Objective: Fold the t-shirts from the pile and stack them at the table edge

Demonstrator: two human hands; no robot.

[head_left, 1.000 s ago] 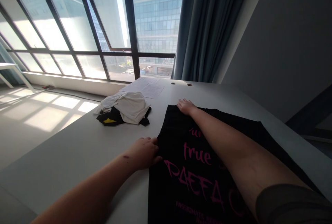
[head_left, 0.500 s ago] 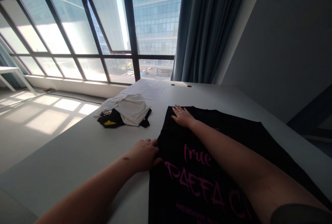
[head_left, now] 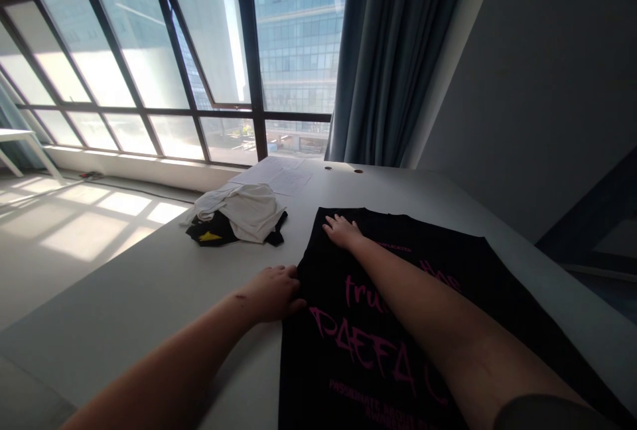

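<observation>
The fingers (head_left: 338, 219) of the right hand (head_left: 345, 233) are extended and slightly spread, lying on the black shirt (head_left: 361, 324) near its far left corner. The left hand (head_left: 273, 294) is at the shirt's left edge; whether its fingers pinch the fabric, I cannot tell. The shirt lies spread on the counter (head_left: 149, 310), pink lettering (head_left: 365, 350) up, partly covered by the right forearm (head_left: 423, 304). Farther off to its left, a white cloth (head_left: 253, 211) lies over a black cloth (head_left: 219, 225). Beyond are papers (head_left: 288, 181), the window (head_left: 298, 38) and a curtain (head_left: 388, 58).
</observation>
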